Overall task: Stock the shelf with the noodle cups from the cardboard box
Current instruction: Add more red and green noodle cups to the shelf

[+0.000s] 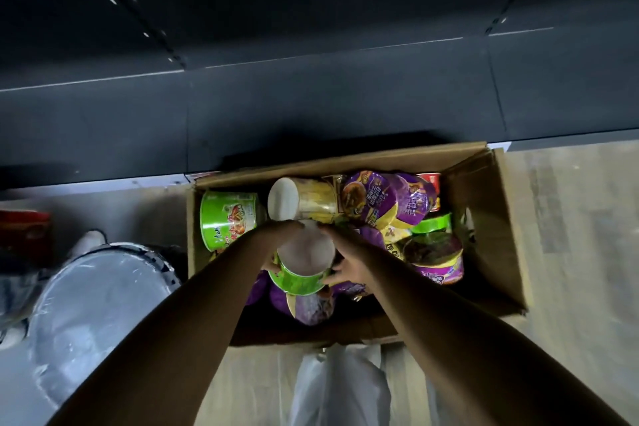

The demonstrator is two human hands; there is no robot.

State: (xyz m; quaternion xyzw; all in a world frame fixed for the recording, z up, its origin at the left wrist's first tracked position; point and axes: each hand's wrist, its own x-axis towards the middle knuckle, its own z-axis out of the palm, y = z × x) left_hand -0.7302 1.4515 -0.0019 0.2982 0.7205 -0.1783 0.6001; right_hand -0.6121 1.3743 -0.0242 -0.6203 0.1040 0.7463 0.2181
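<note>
Shelf across the upper half of the frame: dark, bare boards, no cups seen on any visible level. Cardboard box at centre right, on the floor just in front of the lowest board, flaps open, well stocked. Counted inside, lying at mixed angles: green cup on its side at the box's left, yellow cup on its side at upper centre with pale base toward the lens, purple cups at upper right and lower right, more purple below centre, partly hidden. Judged: stocking barely begun or not begun; nearly the whole load left to move. Held cup, green-banded, pale base up, at the middle of the box, above the purple ones. Left hand wrapped on its left side, fingers curled round the rim and wall. Right hand pressed to its right side, fingers spread moderately and bent against the wall. Both in firm contact; cup gripped between them, not yet clear of the box. Red packet at left edge, unidentified.
</note>
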